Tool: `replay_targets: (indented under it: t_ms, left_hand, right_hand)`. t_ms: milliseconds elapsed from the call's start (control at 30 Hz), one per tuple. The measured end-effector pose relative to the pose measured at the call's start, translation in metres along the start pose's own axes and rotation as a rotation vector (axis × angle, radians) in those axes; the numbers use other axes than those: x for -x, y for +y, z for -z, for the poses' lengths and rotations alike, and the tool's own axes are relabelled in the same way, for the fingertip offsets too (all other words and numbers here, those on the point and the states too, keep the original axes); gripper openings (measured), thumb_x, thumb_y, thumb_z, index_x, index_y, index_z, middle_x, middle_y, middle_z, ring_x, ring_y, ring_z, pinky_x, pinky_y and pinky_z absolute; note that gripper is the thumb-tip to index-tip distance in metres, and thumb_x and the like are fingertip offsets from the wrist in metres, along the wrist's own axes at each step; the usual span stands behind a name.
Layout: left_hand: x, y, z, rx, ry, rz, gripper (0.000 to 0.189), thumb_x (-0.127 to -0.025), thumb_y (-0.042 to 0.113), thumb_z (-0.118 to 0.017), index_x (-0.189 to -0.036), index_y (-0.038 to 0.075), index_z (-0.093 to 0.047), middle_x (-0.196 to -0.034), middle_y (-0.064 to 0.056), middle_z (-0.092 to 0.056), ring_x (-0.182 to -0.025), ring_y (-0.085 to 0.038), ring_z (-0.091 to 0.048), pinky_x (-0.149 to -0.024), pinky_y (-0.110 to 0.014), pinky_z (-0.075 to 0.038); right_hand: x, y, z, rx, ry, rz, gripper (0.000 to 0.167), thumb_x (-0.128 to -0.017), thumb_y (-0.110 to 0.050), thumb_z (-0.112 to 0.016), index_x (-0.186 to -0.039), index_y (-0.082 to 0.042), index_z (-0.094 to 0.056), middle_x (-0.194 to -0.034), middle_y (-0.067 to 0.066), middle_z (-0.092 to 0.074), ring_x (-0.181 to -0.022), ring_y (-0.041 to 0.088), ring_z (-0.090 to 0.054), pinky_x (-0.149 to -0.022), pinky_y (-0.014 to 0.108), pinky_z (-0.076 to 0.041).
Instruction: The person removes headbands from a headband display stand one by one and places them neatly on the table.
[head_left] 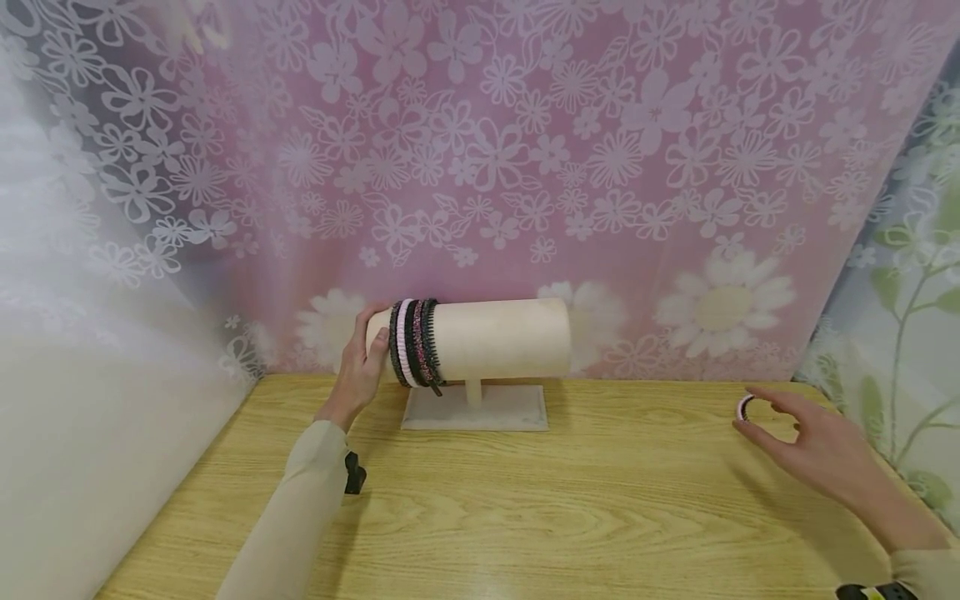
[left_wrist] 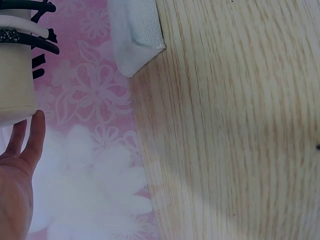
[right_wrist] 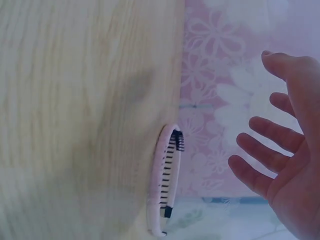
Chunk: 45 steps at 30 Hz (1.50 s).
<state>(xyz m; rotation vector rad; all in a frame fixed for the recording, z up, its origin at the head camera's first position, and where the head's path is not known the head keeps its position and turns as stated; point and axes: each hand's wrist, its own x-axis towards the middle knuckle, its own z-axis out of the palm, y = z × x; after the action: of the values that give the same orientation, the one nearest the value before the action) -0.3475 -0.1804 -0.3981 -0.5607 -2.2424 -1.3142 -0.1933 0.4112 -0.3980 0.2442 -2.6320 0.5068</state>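
Observation:
A padded cream display roll point(head_left: 502, 337) on a T-shaped stand carries several headbands point(head_left: 405, 343) at its left end, in black, pale pink and glittery dark tones; one shows comb teeth. My left hand point(head_left: 356, 379) grips the roll's left end, thumb in front and fingers over the top. In the left wrist view, its fingertips touch the roll's end rim. Far to the right, my right hand point(head_left: 817, 442) is spread around a pink headband point(head_left: 741, 408) with dark comb teeth inside. The right wrist view shows that headband point(right_wrist: 156, 185) apart from the loosely extended fingers point(right_wrist: 267, 152).
The stand's pale rectangular base point(head_left: 476, 408) rests on a wood-grain table point(head_left: 525, 508) near its back edge. Pink flowered fabric point(head_left: 487, 167) hangs right behind it. White cloth point(head_left: 90, 375) lines the left side, and leafy-print fabric point(head_left: 900, 333) the right.

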Motion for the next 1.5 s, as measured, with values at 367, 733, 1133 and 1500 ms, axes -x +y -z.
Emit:
replay_targets:
  t_ms: [367,733,1133,1500]
  left_hand:
    - [-0.003,0.001,-0.001,-0.015,0.009,-0.011,0.047,-0.11,0.037,-0.039,-0.155,0.023,-0.035,-0.144,-0.014,-0.054,-0.111,-0.032,-0.059,-0.091,-0.051,-0.047]
    - [-0.004,0.001,0.0,-0.024,0.009,-0.012,0.047,-0.11,0.038,-0.039,-0.155,0.026,-0.035,-0.142,-0.016,-0.055,-0.109,-0.033,-0.06,-0.09,-0.051,-0.048]
    - [-0.002,0.0,0.0,-0.017,0.007,-0.016,0.047,-0.11,0.037,-0.039,-0.155,0.024,-0.036,-0.144,-0.014,-0.055,-0.109,-0.03,-0.06,-0.091,-0.05,-0.047]
    - [0.0,-0.001,-0.001,-0.01,0.01,-0.025,0.049,-0.11,0.036,-0.039,-0.156,0.02,-0.036,-0.153,-0.012,-0.05,-0.12,-0.034,-0.059,-0.099,-0.055,-0.046]
  right_hand:
    - [-0.02,-0.031,0.0,-0.016,-0.004,0.075,0.072,-0.09,-0.037,-0.079,-0.151,-0.011,-0.05,-0.131,0.027,-0.062,-0.053,0.003,-0.034,-0.05,0.026,-0.026]
    - [-0.041,-0.062,0.002,-0.022,-0.017,0.137,0.075,-0.09,-0.037,-0.078,-0.154,-0.015,-0.047,-0.143,0.028,-0.056,-0.06,0.013,-0.06,-0.056,0.034,-0.047]
    - [-0.056,-0.092,0.001,-0.03,0.021,0.186,0.077,-0.086,-0.038,-0.082,-0.153,-0.017,-0.049,-0.146,0.025,-0.056,-0.127,0.051,-0.055,-0.091,0.069,-0.046]
    - [-0.07,-0.113,-0.008,-0.069,0.051,0.232,0.075,-0.085,-0.034,-0.083,-0.151,-0.019,-0.051,-0.151,0.022,-0.052,-0.131,0.049,-0.053,-0.091,0.07,-0.047]
